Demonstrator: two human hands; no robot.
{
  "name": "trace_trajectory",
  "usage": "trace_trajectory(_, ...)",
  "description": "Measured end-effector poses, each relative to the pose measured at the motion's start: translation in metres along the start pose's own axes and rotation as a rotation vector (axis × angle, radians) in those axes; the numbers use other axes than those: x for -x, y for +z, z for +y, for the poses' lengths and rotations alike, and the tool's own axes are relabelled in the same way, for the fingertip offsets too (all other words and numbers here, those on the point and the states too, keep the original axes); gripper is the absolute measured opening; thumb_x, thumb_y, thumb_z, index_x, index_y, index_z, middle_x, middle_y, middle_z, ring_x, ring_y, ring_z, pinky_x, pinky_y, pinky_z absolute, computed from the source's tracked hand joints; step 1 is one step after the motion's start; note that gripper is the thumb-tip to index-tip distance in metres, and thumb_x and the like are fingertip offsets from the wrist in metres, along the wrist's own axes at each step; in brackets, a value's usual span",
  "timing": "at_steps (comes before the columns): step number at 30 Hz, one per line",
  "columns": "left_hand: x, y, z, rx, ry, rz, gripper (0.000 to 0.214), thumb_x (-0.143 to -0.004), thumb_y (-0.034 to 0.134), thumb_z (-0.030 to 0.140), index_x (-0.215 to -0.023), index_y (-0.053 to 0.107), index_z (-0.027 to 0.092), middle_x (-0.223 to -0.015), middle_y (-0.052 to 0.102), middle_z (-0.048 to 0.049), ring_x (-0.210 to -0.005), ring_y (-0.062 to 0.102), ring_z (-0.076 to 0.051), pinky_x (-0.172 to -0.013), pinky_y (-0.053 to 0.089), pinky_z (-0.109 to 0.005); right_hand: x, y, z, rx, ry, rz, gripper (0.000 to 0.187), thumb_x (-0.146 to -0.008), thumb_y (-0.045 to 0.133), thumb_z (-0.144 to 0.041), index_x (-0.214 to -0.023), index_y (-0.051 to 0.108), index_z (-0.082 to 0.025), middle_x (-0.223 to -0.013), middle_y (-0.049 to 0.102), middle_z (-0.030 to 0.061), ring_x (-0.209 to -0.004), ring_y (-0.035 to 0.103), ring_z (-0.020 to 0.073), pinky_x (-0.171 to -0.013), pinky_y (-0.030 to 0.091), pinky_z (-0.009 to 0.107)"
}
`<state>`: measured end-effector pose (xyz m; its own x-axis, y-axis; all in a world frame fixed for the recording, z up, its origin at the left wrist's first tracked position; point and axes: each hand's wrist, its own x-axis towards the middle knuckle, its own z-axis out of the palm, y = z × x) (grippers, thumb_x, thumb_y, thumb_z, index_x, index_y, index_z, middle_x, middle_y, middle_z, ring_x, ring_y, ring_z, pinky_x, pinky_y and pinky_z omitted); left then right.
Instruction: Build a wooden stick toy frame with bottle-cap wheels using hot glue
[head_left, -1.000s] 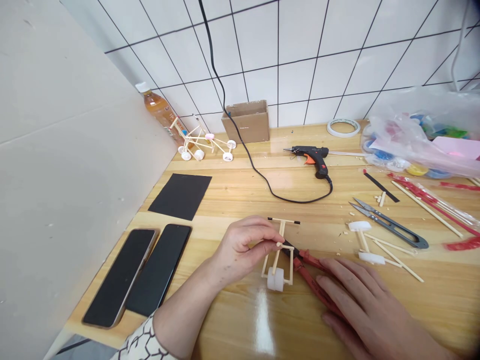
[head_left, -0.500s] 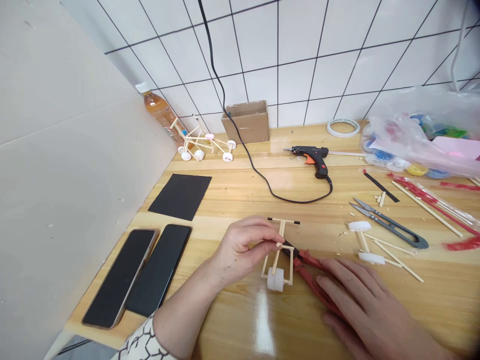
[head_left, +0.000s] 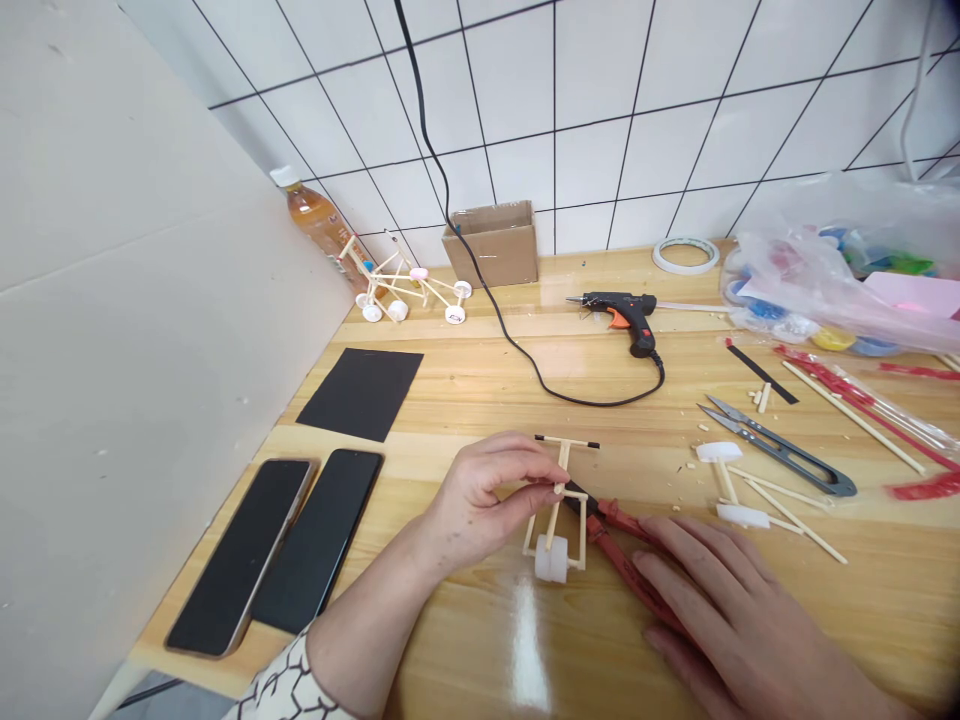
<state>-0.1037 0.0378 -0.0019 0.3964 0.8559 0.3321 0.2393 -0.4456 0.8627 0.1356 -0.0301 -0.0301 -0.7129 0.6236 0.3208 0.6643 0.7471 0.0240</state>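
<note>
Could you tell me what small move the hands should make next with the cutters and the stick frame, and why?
Probably squeeze the red cutters: the right hand lies on their handles, their tip sits at a stick of the stick frame, and the left hand pinches that frame steady.

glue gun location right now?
The black hot-glue gun with the orange trigger lies on the wooden table, centre-right toward the tiled wall, between the brown cardboard box and the white tape roll.

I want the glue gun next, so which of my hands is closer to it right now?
Left, narrowly. The left hand sits in front of the glue gun, offset left; the right hand lies further toward the table's near edge, offset right.
</note>
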Motion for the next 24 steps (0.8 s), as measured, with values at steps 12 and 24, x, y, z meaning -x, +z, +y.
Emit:
trace_trajectory(12,-0.001,-0.007,0.006,-0.011,-0.088,0.000,0.013,-0.077,0.057,0.008,-0.084,0.067,0.013,-0.078,0.066,-0.0062,-0.071,0.061,-0.013,-0.064,0.049,-0.025,0.000,-0.003,-0.001,-0.025,0.010,0.000,0.040,-0.081,0.050,-0.026,-0.118,0.058,-0.015,-0.117,0.063,0.0109,-0.104,0.054,0.0268,-0.082,0.049,0.042)
trace_trajectory(24,-0.002,-0.013,-0.002,-0.075,-0.565,-0.173,0.015,-0.076,0.056,0.025,-0.077,0.064,0.012,-0.064,0.059,0.0000,-0.057,0.049,-0.009,-0.052,0.037,-0.019,0.003,-0.008,-0.001,-0.181,0.100,-0.023,0.050,-0.076,0.052,-0.019,-0.126,0.050,-0.019,-0.130,0.052,0.0122,-0.115,0.049,0.0275,-0.090,0.046,0.046)
